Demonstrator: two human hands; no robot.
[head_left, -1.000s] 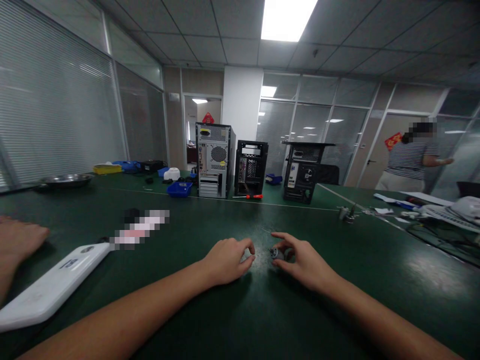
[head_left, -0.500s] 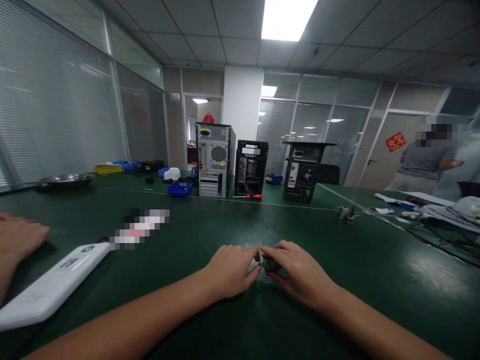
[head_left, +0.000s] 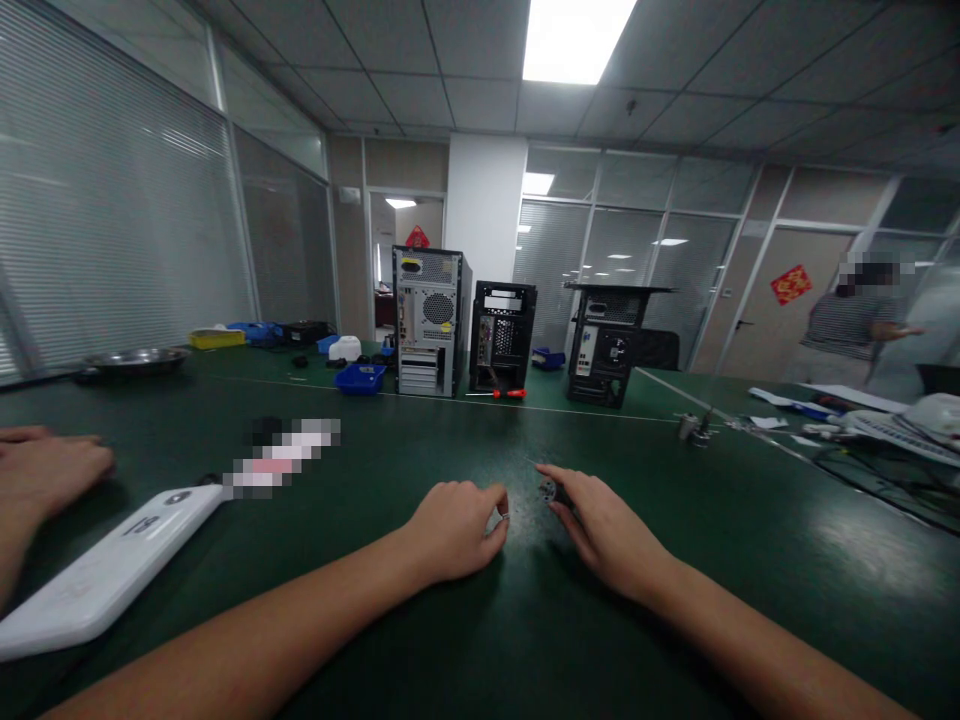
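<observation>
Bare bench lies open ahead of both hands; white device blocks the left; computer cases stand far back.

You have one view only, from your head, looking forward and slightly down across the green table. Your forearms enter close at the bottom edge; the computer cases stand far off.

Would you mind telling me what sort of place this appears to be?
Probably an office workshop for computer repair: three opened computer cases stand on a long green table, beside a screwdriver, with glass partitions behind.
</observation>
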